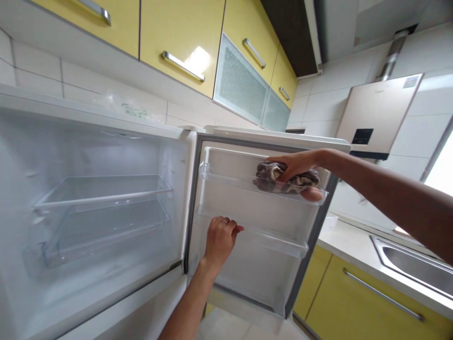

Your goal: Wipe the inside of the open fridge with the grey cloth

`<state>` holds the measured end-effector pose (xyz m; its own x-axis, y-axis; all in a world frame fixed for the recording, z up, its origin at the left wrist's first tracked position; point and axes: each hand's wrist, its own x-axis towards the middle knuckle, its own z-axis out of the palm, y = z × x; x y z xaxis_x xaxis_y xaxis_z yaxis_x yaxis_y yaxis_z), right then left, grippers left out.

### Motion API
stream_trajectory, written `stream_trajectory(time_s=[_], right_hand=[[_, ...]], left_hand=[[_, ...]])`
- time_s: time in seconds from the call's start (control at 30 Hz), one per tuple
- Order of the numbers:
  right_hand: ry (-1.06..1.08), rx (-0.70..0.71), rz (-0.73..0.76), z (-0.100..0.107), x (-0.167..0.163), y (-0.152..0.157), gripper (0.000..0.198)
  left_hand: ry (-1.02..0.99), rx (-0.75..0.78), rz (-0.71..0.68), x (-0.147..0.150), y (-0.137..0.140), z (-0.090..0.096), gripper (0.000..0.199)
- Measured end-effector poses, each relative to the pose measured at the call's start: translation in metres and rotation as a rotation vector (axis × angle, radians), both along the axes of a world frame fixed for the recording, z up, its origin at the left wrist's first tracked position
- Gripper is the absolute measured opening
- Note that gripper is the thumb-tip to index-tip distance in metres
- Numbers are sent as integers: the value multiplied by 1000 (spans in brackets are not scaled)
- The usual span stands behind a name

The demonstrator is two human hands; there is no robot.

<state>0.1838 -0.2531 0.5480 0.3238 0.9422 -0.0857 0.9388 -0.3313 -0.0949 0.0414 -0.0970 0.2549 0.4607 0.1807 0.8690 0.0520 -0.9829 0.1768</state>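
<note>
Right hand (295, 166) clamped on cloth (283, 178) at upper door shelf (230, 177) edge, left hand (220, 240) gripping lower shelf rim (269, 236).

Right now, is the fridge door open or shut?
Open. The fridge door swings wide, showing its inner shelves; the right hand presses a cloth there.

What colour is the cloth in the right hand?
The cloth is grey-brown and mottled, seen best in the head view, at the top door shelf.

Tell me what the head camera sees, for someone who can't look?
A person's right hand presses a crumpled grey cloth on the top clear plastic shelf of an open white fridge door. The left hand grips the shelf below.
</note>
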Motion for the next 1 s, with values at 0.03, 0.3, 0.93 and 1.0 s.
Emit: stream_trajectory(time_s=[0.03, 0.3, 0.93, 1.0], right_hand=[[-11, 7, -6, 0, 3, -5, 83], [-198, 203, 167, -13, 19, -4, 77], [-1010, 435, 297, -43, -72, 129, 59], [-948, 495, 203, -39, -75, 123, 64]], left_hand=[[3, -2, -1, 0, 0, 0, 17], [53, -22, 1, -2, -3, 4, 18], [61, -46, 28, 0, -3, -2, 17], [66, -53, 21, -1, -2, -1, 19]])
